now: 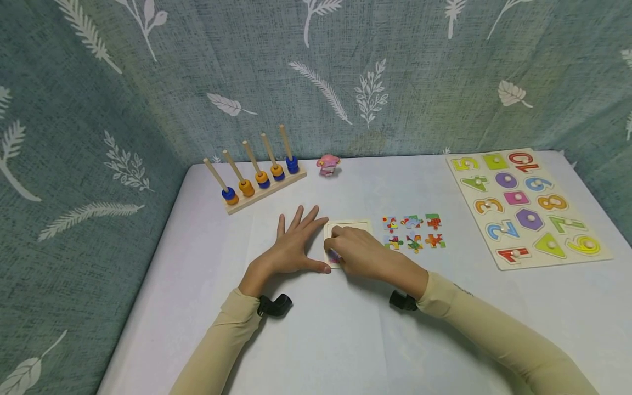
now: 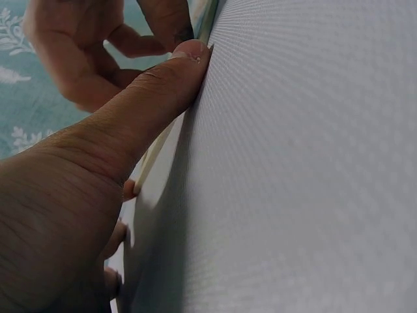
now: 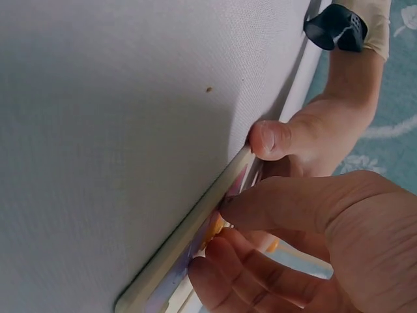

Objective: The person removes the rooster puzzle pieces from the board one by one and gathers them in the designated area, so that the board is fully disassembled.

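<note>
White table (image 1: 336, 334) bears | peg stacker (image 1: 269, 194) | figurine (image 1: 328, 165) | frame (image 1: 348, 222) | jigsaw pieces (image 1: 434, 241) | number board (image 1: 532, 199)

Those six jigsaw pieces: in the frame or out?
Out: all six pieces lie on the table in two rows, right of the frame.

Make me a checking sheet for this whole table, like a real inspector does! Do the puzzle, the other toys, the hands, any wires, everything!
Surface: white-covered table; one tiny brown speck.
Job's things: small wooden puzzle tray, its picture partly hidden by a hand; six loose jigsaw pieces beside it, two rows of three.
Clutter: five-peg bead stacker, pink figurine, number-and-shape board.
Hands: left hand spread, thumb at the tray's edge; right hand curled over the tray, cannot tell whether it pinches a piece.
Cables: nothing seen.
Surroundings: teal leaf-print fabric behind and at left.
</note>
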`<state>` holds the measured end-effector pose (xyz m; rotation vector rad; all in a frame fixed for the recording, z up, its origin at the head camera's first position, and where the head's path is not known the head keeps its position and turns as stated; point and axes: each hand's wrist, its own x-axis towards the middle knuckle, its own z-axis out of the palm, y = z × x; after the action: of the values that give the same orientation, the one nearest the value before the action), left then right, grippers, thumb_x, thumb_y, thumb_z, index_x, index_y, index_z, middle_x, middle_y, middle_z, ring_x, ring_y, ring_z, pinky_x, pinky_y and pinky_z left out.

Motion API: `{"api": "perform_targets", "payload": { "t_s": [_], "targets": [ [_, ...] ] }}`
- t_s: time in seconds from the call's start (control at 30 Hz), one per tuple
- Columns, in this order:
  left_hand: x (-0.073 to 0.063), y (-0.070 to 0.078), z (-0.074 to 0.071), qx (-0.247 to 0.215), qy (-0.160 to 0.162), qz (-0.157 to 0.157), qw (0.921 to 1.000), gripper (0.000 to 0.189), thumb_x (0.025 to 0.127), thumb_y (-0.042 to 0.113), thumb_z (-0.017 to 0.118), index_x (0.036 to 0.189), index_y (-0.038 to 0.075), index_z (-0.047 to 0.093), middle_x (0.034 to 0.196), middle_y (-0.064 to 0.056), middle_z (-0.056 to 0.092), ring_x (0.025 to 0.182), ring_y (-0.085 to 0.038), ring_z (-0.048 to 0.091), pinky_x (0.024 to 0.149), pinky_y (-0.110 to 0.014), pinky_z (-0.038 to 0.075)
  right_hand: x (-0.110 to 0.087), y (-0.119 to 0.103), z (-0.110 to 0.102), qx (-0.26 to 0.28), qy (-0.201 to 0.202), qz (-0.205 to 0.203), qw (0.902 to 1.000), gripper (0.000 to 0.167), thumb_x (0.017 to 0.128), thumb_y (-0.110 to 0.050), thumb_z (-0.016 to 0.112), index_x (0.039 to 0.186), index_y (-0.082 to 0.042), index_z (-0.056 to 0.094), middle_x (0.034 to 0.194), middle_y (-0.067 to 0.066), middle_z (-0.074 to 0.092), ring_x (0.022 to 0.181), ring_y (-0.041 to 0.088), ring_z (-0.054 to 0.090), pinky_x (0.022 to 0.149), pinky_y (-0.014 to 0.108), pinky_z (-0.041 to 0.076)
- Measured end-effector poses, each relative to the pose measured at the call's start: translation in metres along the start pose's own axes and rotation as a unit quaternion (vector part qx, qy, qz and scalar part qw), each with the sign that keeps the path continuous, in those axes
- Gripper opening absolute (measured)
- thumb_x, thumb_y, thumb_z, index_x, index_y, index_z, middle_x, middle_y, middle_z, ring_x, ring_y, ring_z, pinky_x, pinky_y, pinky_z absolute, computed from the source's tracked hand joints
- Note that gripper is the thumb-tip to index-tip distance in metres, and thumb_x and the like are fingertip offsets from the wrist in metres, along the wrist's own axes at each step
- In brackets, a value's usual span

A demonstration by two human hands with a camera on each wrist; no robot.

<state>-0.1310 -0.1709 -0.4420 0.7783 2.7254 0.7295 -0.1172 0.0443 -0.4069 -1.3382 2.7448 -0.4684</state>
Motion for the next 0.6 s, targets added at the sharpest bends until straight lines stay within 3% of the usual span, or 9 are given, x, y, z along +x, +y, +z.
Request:
{"api": "perform_targets", "payload": {
  "t_s": [0.6],
  "targets": [
    [0.0000,0.0007,0.0000,0.003,-0.002,0.002,1.0000,0.112,0.070,0.060,0.085,0.159,0.019,0.031,0.168,-0.007,0.006,0.151,-0.036,-0.008,0.109,-0.068,-0.015,-0.0015,-0.0015,-0.0010,0.006,-0.001,0.010,0.9999,0.022,0.079,0.004,0.074,0.097,-0.010,0.071,0.089,0.003,0.053,0.074,0.017,0.052,0.066,0.032,0.047]
  ]
}}
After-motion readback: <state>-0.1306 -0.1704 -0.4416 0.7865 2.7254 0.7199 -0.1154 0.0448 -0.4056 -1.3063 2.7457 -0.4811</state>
